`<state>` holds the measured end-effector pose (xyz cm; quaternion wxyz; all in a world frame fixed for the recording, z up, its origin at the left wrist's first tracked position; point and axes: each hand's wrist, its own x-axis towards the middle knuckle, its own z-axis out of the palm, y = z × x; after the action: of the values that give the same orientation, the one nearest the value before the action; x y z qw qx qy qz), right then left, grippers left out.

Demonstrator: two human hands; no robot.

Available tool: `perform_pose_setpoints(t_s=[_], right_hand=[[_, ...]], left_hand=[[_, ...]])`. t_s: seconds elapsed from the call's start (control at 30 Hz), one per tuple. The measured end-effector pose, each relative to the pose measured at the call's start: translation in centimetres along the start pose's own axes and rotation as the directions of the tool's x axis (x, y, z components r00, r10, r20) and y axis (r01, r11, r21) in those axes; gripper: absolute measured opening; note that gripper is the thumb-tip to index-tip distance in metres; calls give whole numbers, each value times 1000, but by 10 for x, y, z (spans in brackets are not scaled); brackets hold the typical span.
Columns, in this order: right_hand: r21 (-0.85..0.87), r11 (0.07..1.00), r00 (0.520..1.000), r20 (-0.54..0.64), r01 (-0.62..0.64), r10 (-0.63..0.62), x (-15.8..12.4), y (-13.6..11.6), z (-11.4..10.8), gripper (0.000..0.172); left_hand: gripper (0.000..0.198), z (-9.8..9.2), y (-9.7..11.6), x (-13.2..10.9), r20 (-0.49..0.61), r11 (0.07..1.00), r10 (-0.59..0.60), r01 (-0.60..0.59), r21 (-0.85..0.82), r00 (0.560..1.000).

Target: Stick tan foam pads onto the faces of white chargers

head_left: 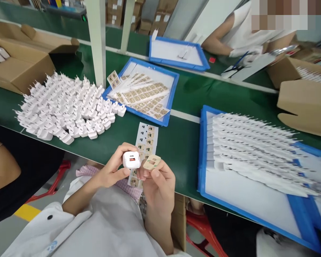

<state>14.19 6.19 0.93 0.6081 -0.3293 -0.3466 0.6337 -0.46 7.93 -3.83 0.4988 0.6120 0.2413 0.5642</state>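
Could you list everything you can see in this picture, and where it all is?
loose plug chargers: many, white, heaped on the green workbench
label sheets: several, tan and white, in a blue-rimmed tray
pronged white items: many, white, in rows in a larger blue-rimmed tray
label strip: one, white and tan, on the bench edge
cardboard boxes: several, brown, at both sides
co-worker: one, white top, far right
left hand: one, holding a white charger
right hand: one, holding a tan label

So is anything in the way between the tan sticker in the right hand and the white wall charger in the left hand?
Nothing visible stands between them. The tan sticker, pinched in the right hand, sits just beside the white wall charger held in the left hand.
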Motion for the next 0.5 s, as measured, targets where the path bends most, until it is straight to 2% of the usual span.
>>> perform_pose_setpoints(t_s=[0.13, 0.27, 0.5], right_hand=[[-50, 998, 1000, -4, -29, 29, -14, -4, 3, 33], [-116, 993, 1000, 3, 6, -6, -22, -6, 1, 32], [-212, 977, 999, -6, 30, -32, -31, -7, 0, 29]], left_hand=[[58, 2, 15, 3, 95, 1000, 11, -11, 2, 995], [50, 0, 17, 2, 138, 997, 47, -55, 58, 989], [50, -1, 23, 3, 204, 954, 136, -183, 237, 969]])
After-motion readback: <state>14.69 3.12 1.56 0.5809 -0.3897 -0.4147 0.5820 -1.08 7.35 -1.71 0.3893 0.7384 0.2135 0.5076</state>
